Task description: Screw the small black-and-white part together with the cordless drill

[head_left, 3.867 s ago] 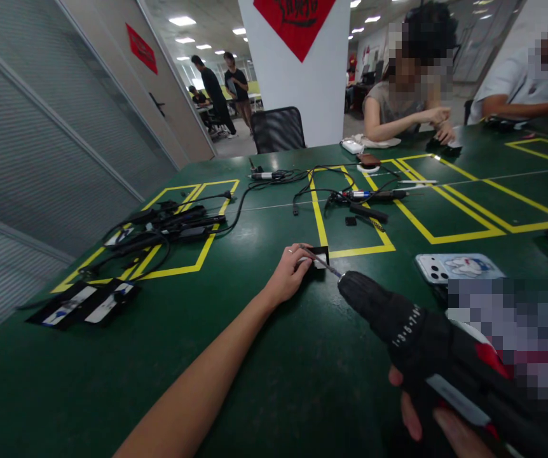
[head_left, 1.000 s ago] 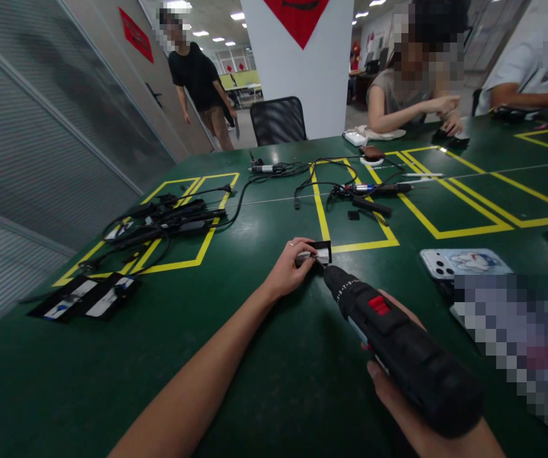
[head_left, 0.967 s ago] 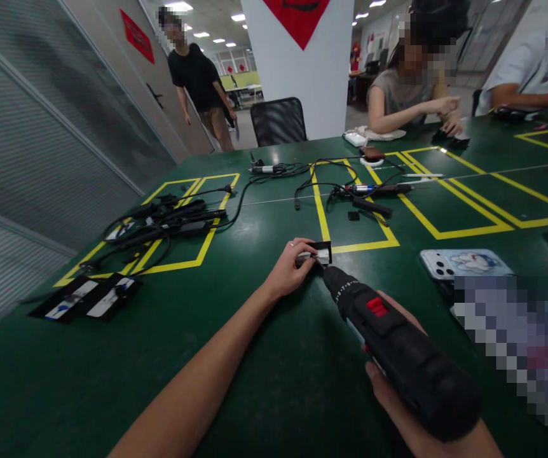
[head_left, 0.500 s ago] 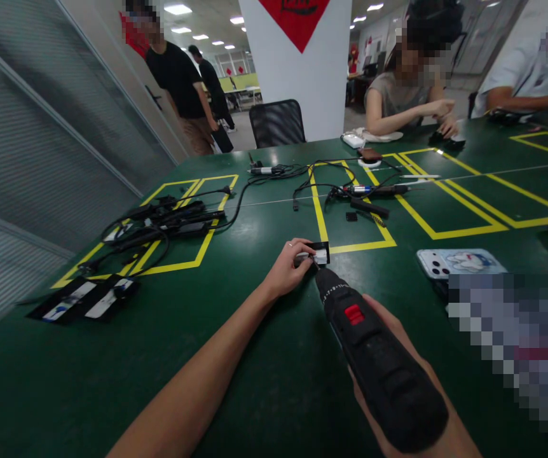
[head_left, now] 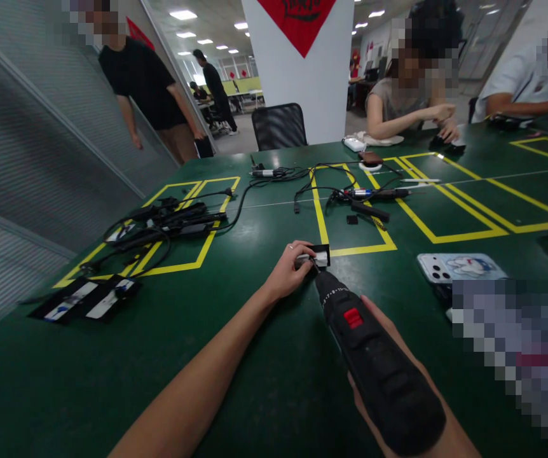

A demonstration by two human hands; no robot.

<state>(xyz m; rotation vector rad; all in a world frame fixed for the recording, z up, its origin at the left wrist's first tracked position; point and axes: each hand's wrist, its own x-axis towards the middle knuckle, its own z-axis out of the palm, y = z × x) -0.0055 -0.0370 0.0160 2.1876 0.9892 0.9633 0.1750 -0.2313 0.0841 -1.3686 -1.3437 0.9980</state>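
My left hand [head_left: 289, 270] is closed on a small flat black piece with a white face [head_left: 322, 256], low at the tabletop in the middle of the view. My fingers hide part of it. In my right hand [head_left: 398, 338] I grip a black power drill [head_left: 374, 366] with a red switch on top. Its body points away from me, and its bit meets the black piece beside my left fingertips. Whether a screw sits under the bit, I cannot make out.
Black cables and adapters [head_left: 183, 219] lie in taped frames at left, near two black cards [head_left: 109, 298]. A pen-shaped electric screwdriver [head_left: 374, 193] and small black parts lie ahead. A phone [head_left: 462, 266] is at right. Two people sit across the green table [head_left: 264, 356].
Both hands, the drill and the black piece keep nearly the same place. At the far left, a standing person in black has moved further left.
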